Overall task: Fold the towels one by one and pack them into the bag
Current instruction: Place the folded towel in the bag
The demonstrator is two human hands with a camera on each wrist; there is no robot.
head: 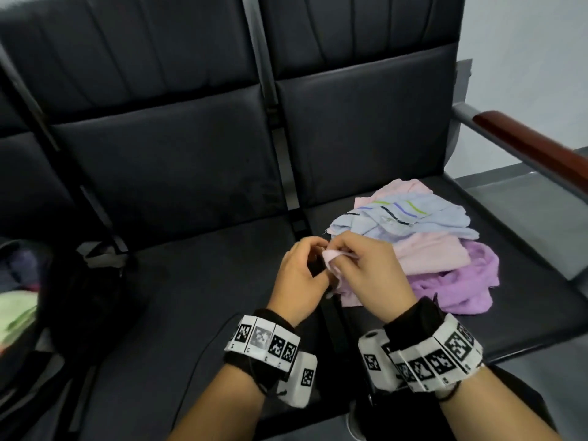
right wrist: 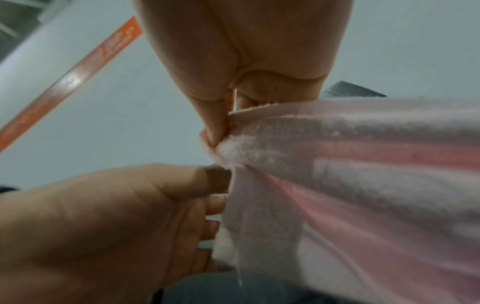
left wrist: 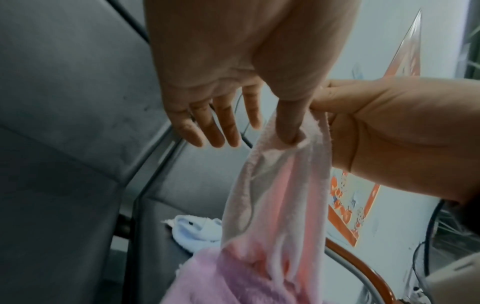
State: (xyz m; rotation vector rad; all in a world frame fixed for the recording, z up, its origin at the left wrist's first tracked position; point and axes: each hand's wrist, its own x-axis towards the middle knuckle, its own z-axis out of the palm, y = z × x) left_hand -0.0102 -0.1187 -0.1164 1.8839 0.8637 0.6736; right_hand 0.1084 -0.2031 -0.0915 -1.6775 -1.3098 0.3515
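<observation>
Left hand point(head: 299, 275): thumb and forefinger pinch one edge of the pale pink towel point(head: 332, 259); the other fingers point(left wrist: 215, 125) stand straight and spread, holding nothing.
Right hand point(head: 369, 275): thumb and forefinger nip the same edge of the pink cloth, right beside the left thumb, the two hands touching.
Pale pink towel: soft, fuzzy terry, bunched into long folds; lifted at the pinched edge, its lower part trailing onto the towel heap.
Towel heap point(head: 423, 243): loose and rumpled on the right-hand seat; a light blue cloth with thin coloured stripes point(head: 401, 214) on top, pink layers beneath, a crumpled lilac one point(head: 461, 281) nearest.
Bag point(head: 63, 297): black, soft-sided, on the far left seat; something green point(head: 16, 313) shows at its mouth.
Seats point(head: 178, 160): dark padded leather-look cushions, smooth with stitched panels; grey metal frame.
Armrest point(head: 537, 148): glossy reddish-brown wood on a grey bar.
Wrists: black bands carrying white blocks printed with square markers.
</observation>
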